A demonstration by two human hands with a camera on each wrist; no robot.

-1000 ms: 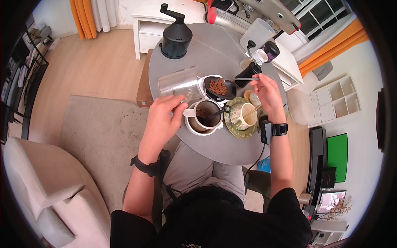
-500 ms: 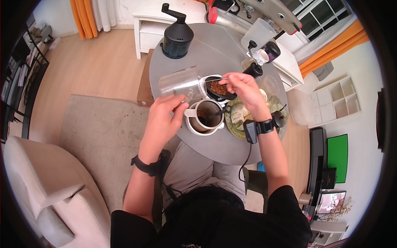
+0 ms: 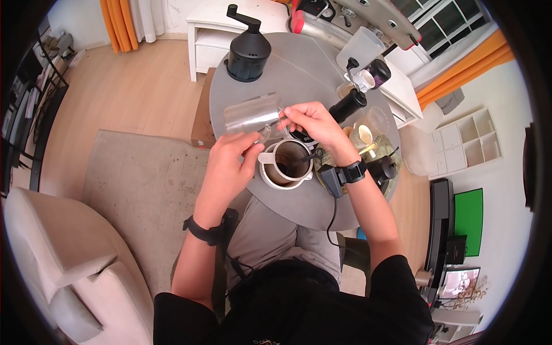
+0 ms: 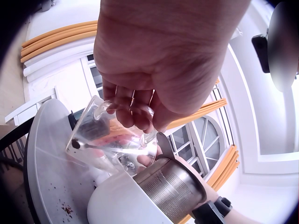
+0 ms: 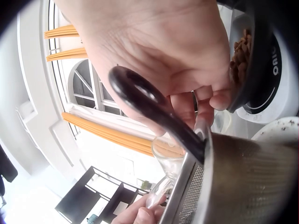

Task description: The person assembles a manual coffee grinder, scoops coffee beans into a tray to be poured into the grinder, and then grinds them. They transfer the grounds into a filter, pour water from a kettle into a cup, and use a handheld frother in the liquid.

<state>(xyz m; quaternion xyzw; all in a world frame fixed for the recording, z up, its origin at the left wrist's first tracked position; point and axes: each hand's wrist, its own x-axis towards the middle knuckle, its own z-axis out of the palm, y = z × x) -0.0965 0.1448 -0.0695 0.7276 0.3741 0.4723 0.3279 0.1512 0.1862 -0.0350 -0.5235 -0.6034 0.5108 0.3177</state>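
A clear glass pitcher (image 3: 244,116) lies tilted on its side in the air, its handle gripped by the left hand (image 3: 225,167). At its mouth, the right hand (image 3: 317,125) pinches the handle of a thin spoon (image 4: 112,150), whose bowl end is inside the glass in the left wrist view. Just below the hands, a metal mesh filter (image 4: 173,189) sits in a white vessel (image 4: 117,200), with a black looped handle (image 5: 140,95) leaning out of it. Brown beans (image 5: 239,58) lie in a black tray on a scale (image 5: 288,88) beside the right hand.
A black hand-crank grinder (image 3: 248,57) stands at the table's far left. Toward the right are a black cylindrical grinder (image 3: 348,105), a green plate partly under the right arm, and cups. Beyond them stand a translucent container (image 3: 360,48) and a dark jar (image 3: 378,73).
My right hand has moved left with the spoon, from the table's right side, over the beans, to the pitcher's mouth. The left hand and pitcher have hardly moved.
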